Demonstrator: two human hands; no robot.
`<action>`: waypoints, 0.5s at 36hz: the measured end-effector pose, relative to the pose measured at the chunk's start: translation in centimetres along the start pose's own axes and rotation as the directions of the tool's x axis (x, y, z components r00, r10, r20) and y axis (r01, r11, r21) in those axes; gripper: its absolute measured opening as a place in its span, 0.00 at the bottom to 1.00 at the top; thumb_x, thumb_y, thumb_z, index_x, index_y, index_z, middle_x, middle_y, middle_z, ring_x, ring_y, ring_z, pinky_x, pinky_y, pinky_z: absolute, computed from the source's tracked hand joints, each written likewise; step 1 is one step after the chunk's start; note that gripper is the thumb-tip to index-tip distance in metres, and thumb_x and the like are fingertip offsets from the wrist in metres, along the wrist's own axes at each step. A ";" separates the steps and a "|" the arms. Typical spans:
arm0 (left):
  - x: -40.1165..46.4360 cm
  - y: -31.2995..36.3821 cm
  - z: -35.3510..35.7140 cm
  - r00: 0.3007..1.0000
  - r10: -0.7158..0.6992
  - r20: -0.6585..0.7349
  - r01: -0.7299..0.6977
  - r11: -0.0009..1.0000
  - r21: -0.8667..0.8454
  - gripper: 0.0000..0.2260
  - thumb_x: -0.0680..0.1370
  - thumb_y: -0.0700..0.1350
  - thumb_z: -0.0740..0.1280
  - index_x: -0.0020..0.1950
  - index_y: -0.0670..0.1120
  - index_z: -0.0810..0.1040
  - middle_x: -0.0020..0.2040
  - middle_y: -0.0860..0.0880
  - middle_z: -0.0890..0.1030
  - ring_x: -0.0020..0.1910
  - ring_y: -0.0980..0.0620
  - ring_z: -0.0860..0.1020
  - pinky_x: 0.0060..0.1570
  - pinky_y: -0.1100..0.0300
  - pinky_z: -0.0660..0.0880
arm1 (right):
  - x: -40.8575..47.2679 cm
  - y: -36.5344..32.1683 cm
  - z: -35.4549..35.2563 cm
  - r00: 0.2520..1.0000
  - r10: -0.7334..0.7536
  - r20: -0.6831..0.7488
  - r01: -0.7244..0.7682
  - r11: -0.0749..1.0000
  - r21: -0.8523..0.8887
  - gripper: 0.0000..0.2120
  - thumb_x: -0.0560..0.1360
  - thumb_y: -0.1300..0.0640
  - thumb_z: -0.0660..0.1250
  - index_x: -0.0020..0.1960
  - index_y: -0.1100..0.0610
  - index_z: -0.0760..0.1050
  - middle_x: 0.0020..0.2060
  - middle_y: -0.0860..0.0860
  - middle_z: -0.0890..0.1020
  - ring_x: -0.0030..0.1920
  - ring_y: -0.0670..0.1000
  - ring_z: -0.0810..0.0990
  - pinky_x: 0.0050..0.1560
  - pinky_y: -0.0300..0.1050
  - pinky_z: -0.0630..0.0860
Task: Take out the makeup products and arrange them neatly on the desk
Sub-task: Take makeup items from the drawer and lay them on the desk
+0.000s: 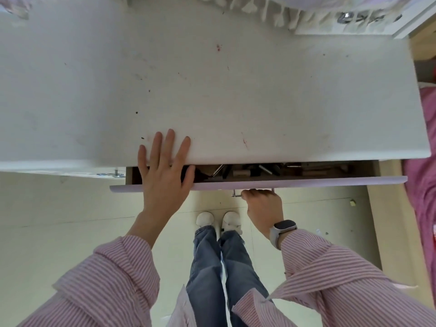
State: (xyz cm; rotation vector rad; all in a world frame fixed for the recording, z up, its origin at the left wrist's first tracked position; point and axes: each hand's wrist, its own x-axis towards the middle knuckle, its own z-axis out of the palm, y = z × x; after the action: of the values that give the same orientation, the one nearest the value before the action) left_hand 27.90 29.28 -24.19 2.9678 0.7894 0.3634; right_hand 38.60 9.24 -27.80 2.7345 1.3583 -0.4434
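Left fingers (165, 147) flat over desk (236, 90) edge, right hand (262, 204) around drawer handle (237, 195).

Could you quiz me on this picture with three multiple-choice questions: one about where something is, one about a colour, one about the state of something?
1. Where do the fingers of the left hand rest?
A. on the front edge of the desk
B. on the floor
C. on the watch

2. What colour is the drawer front?
A. black
B. pale lilac
C. bright green

3. How does the drawer stand?
A. fully shut
B. taken out and laid on the desk
C. pulled open a little

Answers:
1. A, its straight fingers lie flat over the white desk edge.
2. B, the long panel under the desk edge is pale lilac.
3. C, a narrow gap shows items inside, while the right hand grips the metal handle.
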 end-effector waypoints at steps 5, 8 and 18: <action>-0.8 0.8 -0.2 1.000 -0.016 -0.004 0.016 0.999 -0.038 0.23 0.77 0.51 0.60 0.70 0.46 0.65 0.72 0.39 0.64 0.72 0.40 0.59 0.69 0.38 0.52 | -0.1 -0.1 -0.6 0.997 -0.041 -0.065 0.042 0.999 0.004 0.13 0.50 0.65 0.76 0.30 0.54 0.77 0.21 0.49 0.77 0.21 0.50 0.75 0.23 0.34 0.68; -2.5 1.6 -0.5 0.998 0.016 -0.054 -0.022 0.994 -0.104 0.20 0.77 0.49 0.62 0.67 0.45 0.68 0.69 0.40 0.66 0.70 0.41 0.62 0.68 0.37 0.55 | -1.2 0.2 -0.6 0.983 -0.093 -0.161 0.108 0.990 0.093 0.16 0.54 0.65 0.76 0.40 0.56 0.81 0.32 0.50 0.83 0.31 0.52 0.81 0.32 0.40 0.77; -4.3 3.3 0.5 0.995 0.059 0.080 -0.050 0.992 -0.118 0.12 0.77 0.52 0.59 0.54 0.47 0.74 0.47 0.47 0.81 0.47 0.46 0.78 0.57 0.49 0.64 | -2.1 2.9 -4.0 0.862 -0.118 -0.494 0.182 0.980 0.084 0.10 0.72 0.61 0.60 0.53 0.57 0.72 0.47 0.55 0.79 0.48 0.53 0.71 0.49 0.48 0.65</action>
State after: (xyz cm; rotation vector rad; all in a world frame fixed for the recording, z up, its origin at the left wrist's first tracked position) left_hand 26.00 24.31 -25.29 2.8796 0.6565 0.2759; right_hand 40.62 6.58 -23.66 2.9849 1.7099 0.1885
